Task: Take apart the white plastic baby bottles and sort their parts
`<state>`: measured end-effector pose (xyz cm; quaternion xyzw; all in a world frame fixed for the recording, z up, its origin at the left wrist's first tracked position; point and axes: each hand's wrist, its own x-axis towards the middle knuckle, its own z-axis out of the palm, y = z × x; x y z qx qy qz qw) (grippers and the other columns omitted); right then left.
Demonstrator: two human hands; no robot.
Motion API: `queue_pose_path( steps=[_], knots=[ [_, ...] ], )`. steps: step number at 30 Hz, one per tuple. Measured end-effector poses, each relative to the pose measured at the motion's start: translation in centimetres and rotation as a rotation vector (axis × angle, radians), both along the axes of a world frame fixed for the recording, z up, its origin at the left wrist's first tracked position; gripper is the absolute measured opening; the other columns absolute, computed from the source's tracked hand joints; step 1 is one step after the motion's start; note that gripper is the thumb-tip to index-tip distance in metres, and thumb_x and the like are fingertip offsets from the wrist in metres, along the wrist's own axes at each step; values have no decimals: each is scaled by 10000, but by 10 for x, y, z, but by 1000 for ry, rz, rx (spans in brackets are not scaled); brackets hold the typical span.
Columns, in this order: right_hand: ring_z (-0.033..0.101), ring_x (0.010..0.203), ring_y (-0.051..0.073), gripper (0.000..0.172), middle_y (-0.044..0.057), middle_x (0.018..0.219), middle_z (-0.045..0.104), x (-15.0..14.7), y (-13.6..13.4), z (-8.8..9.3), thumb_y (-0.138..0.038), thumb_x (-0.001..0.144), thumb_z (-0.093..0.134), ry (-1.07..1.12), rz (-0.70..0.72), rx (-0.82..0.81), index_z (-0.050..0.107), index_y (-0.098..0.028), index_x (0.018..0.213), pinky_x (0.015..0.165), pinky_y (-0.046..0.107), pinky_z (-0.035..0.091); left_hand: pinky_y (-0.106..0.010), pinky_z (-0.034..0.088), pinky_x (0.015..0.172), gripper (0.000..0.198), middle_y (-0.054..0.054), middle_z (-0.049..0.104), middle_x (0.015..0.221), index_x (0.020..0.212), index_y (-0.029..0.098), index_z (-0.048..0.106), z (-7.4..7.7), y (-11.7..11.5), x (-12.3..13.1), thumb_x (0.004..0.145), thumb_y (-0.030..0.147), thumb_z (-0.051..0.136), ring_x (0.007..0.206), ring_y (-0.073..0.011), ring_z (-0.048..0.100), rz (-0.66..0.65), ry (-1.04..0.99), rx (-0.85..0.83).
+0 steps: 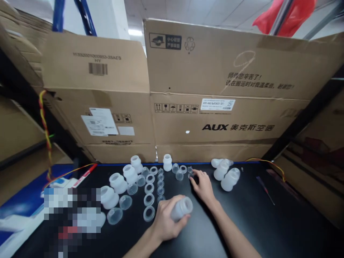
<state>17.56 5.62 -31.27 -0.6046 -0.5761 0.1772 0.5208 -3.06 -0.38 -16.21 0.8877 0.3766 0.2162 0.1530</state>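
Observation:
My left hand (166,220) is wrapped round a translucent white baby bottle (184,208), its open mouth tilted towards me. Farther forward, my right hand (203,183) has its thumb and forefinger at a small clear nipple (190,175), which the fingertips partly cover. Beside these fingers lie a collar ring (183,168) and a domed cap (179,175). Behind the cap stands an open bottle (167,162). To the left run a column of rings (149,200), a column of clear nipples (160,184) and a slanting row of domed caps (125,202).
Several open bottles (118,182) line the left side. Capped bottles (230,180) lie in a group at the right, with a screwdriver (265,190) beyond them. Cardboard (177,125) walls the back of the black table (290,225). Blurred blocks cover the left front.

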Motion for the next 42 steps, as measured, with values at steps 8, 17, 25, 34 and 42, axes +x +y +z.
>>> queue_pose_path(
  steps=[8,17,25,34,42],
  knots=[
    [646,1064,331,345,118,1152,757,2,-2,3,-265,996,638,7,48,-60,669,-191,1332,937,461,482,-369,651,867,398,-93,815,1149,1245,238,709,3,0,2,894,420,747,966,-283,815,-4,14,-51],
    [648,1092,322,264,95,1144,789,6,0,11,-209,972,643,14,50,-78,684,-207,1232,971,471,471,-356,644,833,410,-91,817,1156,1256,236,710,10,10,-5,894,419,762,939,-277,819,-51,84,37],
    [593,770,214,359,51,801,674,9,-29,55,-409,1105,534,281,72,216,615,-221,810,786,368,465,-320,643,819,385,-78,822,1125,1241,218,700,8,9,-2,921,427,745,919,-239,818,-1,59,104],
    [573,667,145,281,-6,797,682,-14,-65,90,-416,904,834,482,466,180,690,-216,1038,629,266,473,-294,615,763,348,-46,816,1105,1255,237,672,8,7,2,939,377,708,867,-209,808,83,30,121],
    [672,792,188,260,39,910,745,-8,-56,87,-327,892,843,537,383,302,783,-221,1122,767,322,554,-288,568,835,388,-45,801,1141,1296,258,682,10,5,9,967,461,721,944,-213,783,207,-4,-176]
  ],
)
